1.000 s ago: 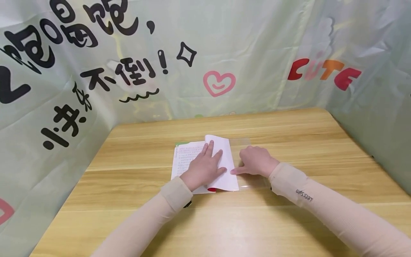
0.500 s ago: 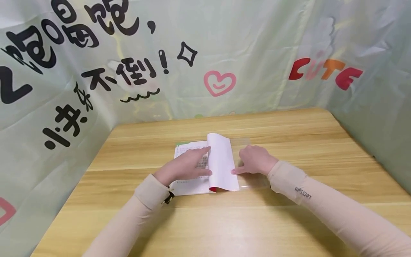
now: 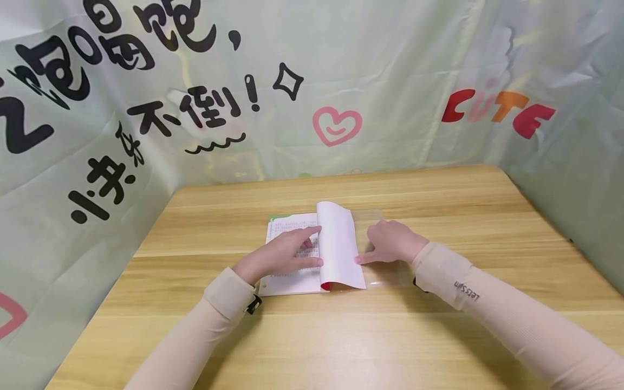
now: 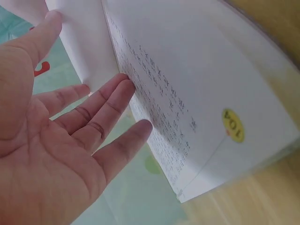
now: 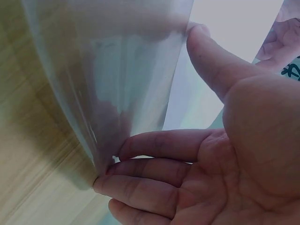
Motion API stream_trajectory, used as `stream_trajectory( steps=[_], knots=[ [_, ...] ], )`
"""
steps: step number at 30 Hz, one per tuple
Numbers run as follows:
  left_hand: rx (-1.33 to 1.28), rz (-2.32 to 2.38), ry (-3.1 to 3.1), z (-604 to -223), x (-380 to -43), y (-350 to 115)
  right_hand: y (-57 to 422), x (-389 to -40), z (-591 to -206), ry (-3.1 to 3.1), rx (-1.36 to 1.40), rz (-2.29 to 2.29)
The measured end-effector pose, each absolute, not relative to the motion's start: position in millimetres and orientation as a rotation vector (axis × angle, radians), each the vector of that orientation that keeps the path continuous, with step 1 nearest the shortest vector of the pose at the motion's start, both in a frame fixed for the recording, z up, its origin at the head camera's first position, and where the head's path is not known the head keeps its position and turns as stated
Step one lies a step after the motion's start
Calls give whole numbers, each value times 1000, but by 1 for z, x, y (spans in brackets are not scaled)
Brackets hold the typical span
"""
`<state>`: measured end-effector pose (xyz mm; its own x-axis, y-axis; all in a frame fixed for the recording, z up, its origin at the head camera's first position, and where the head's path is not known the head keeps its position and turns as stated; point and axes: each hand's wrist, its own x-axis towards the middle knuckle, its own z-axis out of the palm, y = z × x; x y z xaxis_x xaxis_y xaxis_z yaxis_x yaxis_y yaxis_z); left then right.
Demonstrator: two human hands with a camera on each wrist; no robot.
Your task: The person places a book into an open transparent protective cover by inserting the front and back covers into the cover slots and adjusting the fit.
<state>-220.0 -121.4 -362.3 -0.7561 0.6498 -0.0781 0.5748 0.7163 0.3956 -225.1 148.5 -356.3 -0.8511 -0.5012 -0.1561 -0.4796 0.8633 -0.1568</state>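
A book (image 3: 287,281) lies on the table with a printed page showing; the left wrist view shows the page number 104 in a yellow oval. Over its right part bends a white leaf or cover (image 3: 337,246) with red on its underside at the near edge. My left hand (image 3: 278,252) reaches over the printed page, thumb and index fingertips at the leaf's left fold, the other fingers spread over the print. A clear plastic sheet (image 5: 112,70) extends from the leaf's right edge. My right hand (image 3: 392,242) touches the sheet with its fingertips, its thumb on the leaf's right edge.
The wooden table (image 3: 312,341) surrounds the book on every side. A pale printed cloth (image 3: 390,70) hangs behind and along both sides of it. A green edge (image 3: 279,216) shows at the book's far left corner.
My left hand has lifted off the white leaf and moved left to its fold, uncovering it. The leaf now bulges up more. My right hand has stayed nearly where it was.
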Motion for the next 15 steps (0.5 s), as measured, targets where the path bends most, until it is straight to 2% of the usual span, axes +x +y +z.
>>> stream_trajectory(
  steps=[15],
  knots=[
    [1008, 503, 2728, -361, -220, -118, 152, -226, -355, 2814, -746, -200]
  ],
)
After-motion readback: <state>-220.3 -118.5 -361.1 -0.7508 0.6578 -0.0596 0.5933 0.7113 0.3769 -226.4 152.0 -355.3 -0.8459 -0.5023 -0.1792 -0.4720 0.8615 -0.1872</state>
